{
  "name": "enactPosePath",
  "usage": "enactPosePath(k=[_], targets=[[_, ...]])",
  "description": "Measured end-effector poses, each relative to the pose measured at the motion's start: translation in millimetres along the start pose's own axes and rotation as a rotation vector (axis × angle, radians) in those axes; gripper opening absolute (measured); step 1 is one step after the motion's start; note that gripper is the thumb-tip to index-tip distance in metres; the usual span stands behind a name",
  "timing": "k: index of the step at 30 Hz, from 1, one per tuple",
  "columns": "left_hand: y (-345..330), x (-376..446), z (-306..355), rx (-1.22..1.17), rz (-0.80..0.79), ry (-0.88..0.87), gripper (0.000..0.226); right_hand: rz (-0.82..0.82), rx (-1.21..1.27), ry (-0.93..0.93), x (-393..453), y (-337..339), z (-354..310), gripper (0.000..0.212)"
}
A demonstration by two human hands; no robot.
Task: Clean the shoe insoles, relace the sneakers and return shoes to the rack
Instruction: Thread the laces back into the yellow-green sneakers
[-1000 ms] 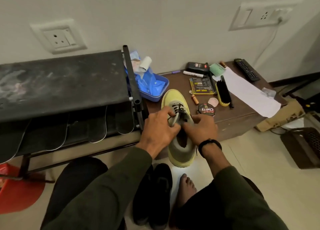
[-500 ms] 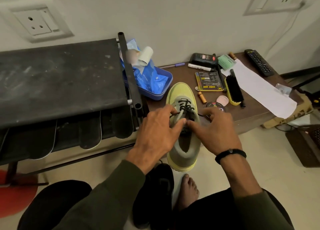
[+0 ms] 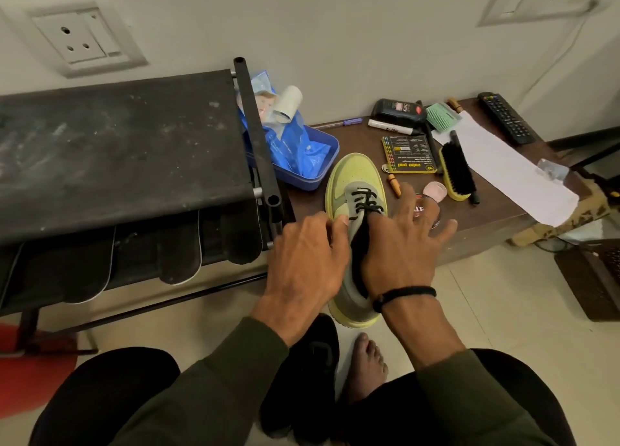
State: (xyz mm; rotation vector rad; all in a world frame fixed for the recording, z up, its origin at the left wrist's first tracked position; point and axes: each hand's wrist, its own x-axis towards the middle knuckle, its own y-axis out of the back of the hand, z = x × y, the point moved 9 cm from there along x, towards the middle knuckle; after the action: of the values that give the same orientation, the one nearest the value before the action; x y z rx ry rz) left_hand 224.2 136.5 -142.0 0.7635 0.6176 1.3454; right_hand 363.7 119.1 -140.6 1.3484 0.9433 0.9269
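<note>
Nearest the camera, a bare foot (image 3: 365,365) rests on the tiled floor beside a pair of black shoes (image 3: 308,375) that stand between the person's knees. Just beyond them, the yellow-green sneaker (image 3: 352,177) lies with its heel hanging off the near edge of the low brown counter (image 3: 476,217) and its toe pointing away toward the wall, its long axis running near to far, tilted slightly left at the toe. Black laces (image 3: 365,202) cross its upper eyelets.

The left hand (image 3: 305,268) sits against the sneaker's left side, its fingers curled; the thumb and forefinger seem to pinch at the eyelet edge, though the lace end there is hidden. The right hand (image 3: 399,254) lies over the sneaker's opening with its fingers (image 3: 443,227) spread and straight, reaching over a round polish tin (image 3: 426,211); whether its thumb holds a lace I cannot tell.

To the left stands the black shoe rack (image 3: 117,150), with dark insoles (image 3: 179,247) hanging under its top shelf. Farther along the counter lie a yellow-backed brush (image 3: 456,174), a small booklet (image 3: 409,154), a white paper sheet (image 3: 510,170) and a blue tray (image 3: 315,164) of blue plastic wrapping at the left edge. At the far edge sit a black polish bottle (image 3: 399,110), a marker (image 3: 391,127), a green comb (image 3: 441,117) and a remote control (image 3: 505,117).
</note>
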Motion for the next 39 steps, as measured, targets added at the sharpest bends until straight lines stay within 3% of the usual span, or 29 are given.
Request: enactPosePath(k=[5, 10, 13, 19, 25, 29, 34, 39], targets=[[-1.1, 3.5, -0.2, -0.135, 0.001, 0.04, 0.048, 0.076, 0.081, 0.054, -0.2, 6.4, -3.5, 0.013], [-3.3, 9.4, 0.4, -0.213, -0.044, 0.058, 0.054, 0.231, 0.25, 0.156, -13.0, 25.3, -1.8, 0.007], [-7.2, 12.2, -0.4, -0.213, -0.089, 0.085, 0.054, 0.287, 0.33, 0.125, -14.4, 30.7, 1.0, 0.016], [-19.6, 19.8, 2.5, -0.35, -0.161, 0.138, 0.049, 0.168, 0.351, -0.052, -13.0, 22.9, 19.4, 0.027], [-8.4, 22.4, 14.5, -0.456, -0.054, 0.136, 0.02, 0.068, 0.352, -0.127, -12.1, 13.8, 25.2, 0.043], [-2.5, 22.7, 10.9, -0.436, 0.012, 0.143, 0.025, 0.052, 0.387, -0.128, -12.5, 16.1, 28.4, 0.038], [1.0, 25.6, 3.5, -0.443, 0.026, 0.137, 0.026, 0.103, 0.675, -0.055, -0.7, 15.0, 32.5, 0.031], [-8.9, 29.7, -2.4, -0.651, -0.023, 0.215, 0.022, 0.115, 1.418, -0.327, 3.9, 3.9, 60.4, 0.014]])
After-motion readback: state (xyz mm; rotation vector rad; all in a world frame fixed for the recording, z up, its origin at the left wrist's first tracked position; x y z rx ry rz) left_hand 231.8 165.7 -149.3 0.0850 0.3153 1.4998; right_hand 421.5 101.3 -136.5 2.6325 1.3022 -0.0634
